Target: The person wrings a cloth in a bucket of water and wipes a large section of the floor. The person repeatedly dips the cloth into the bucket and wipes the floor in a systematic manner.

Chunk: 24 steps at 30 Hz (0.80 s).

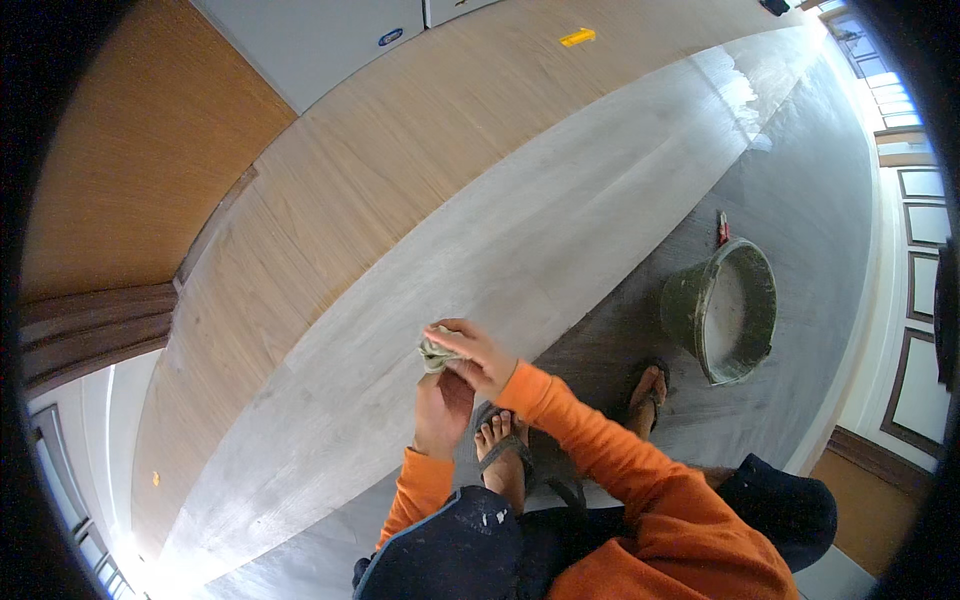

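Observation:
A crumpled pale greenish cloth [435, 355] is bunched between my two hands, above the wood-look floor. My right hand [484, 358] lies over the wad, its fingers pressed along the top. From below, my left hand [442, 412] meets it, wrist upright; its fingertips are partly hidden behind the right hand and the cloth. Beneath both hands runs a greyish, hazy band of floor [487, 240] with streaky marks. To the right stands a dirty dark bucket [686, 304] holding cloudy greyish liquid [726, 311].
A red-handled tool [723, 229] lies behind the bucket. My sandalled feet [504, 454] are on the darker floor strip. Bare wood-toned planks [420, 180] border a grey cabinet [330, 45] and a brown panel [150, 165]. A yellow piece [577, 37] lies on the far planks.

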{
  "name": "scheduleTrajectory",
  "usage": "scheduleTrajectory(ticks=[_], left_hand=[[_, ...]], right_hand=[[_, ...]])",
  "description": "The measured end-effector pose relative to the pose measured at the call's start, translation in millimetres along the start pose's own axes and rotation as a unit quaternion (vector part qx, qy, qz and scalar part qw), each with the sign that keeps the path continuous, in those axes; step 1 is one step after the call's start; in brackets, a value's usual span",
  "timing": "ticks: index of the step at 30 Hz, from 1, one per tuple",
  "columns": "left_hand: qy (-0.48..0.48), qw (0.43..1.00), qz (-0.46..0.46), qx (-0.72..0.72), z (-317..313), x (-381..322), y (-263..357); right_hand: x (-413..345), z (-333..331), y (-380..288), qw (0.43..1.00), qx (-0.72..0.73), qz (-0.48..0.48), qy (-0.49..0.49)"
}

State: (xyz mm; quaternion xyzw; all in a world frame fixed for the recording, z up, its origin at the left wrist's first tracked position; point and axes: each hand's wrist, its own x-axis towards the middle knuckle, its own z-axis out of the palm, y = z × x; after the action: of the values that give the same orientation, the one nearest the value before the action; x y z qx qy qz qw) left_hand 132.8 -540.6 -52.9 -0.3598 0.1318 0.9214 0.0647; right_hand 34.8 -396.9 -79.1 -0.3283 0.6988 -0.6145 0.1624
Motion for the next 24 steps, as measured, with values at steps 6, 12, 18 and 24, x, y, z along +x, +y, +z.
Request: scheduleTrajectory(ticks=[6,12,18,24], left_hand=[[0.044,0.937,0.102,0.330,-13.5,-21.4,12.8],[0.115,0.757,0.411,0.495,-44.5,28.0,76.9],[0.121,0.422,0.577,0.688,-7.7,114.1,158.4],[0.120,0.396,0.584,0.698,-0.2,156.0,156.9]], right_hand=[[36.7,-96.6,38.6,0.949,-0.177,0.162,0.202],[53.3,-142.8,73.5,0.846,-0.476,0.101,0.216],[53.3,-139.8,95.1,0.848,-0.451,0.143,0.241],[40.2,-113.2,99.1,0.853,-0.441,0.136,0.243]])
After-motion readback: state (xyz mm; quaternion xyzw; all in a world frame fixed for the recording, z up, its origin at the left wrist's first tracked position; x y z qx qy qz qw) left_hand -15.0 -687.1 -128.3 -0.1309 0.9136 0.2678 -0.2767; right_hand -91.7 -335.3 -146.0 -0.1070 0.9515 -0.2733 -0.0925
